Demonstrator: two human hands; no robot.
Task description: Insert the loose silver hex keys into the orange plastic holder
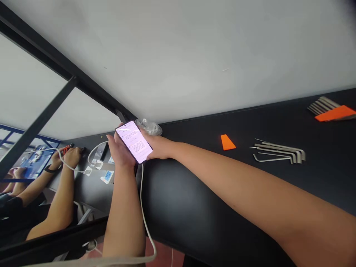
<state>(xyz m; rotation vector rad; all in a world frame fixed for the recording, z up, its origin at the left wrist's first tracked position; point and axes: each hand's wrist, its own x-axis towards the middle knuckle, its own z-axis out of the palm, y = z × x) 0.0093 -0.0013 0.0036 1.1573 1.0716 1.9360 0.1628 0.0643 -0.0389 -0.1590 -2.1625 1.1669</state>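
A smartphone [134,141] with a lit white screen is held up at the left end of the black table [194,193]. My left hand [119,150] cups it from below and the left. My right hand [159,145] grips its right edge, with the arm stretched across the table. A white cable [144,211] hangs from the phone's lower end down past my left forearm. Just behind the phone lies a clear plastic bag [151,127] with small parts.
An orange wedge [227,142] and a row of hex keys [280,152] lie to the right; more keys with an orange holder [332,111] sit far right. At left, another person's hands [68,155] work by white chargers [97,167]. A grey wall is behind.
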